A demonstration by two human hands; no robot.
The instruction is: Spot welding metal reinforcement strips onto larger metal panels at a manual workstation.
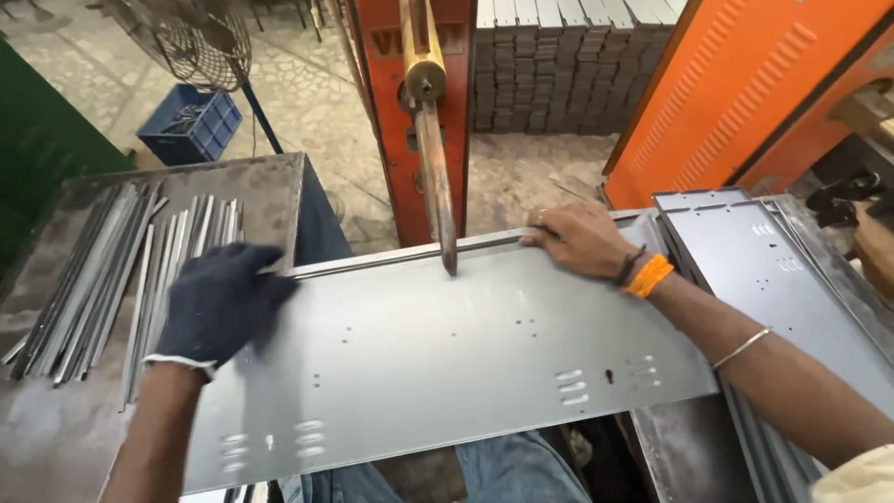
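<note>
My left hand [223,303], in a dark glove at centre left, is closed over the near end of a thin strip [391,260] lying along the far edge of the sheet [438,363]. My right hand [582,237], bare, sits upper right of centre, fingers curled flat and pressing the strip's other end down on that edge. The sheet fills the middle of the frame, tilted, with small holes and slots. The electrode [438,200] comes down from top centre and its tip meets the strip between my hands. More strips [121,270] lie at left on the table [270,191]. Panels [773,270] are stacked at right.
</note>
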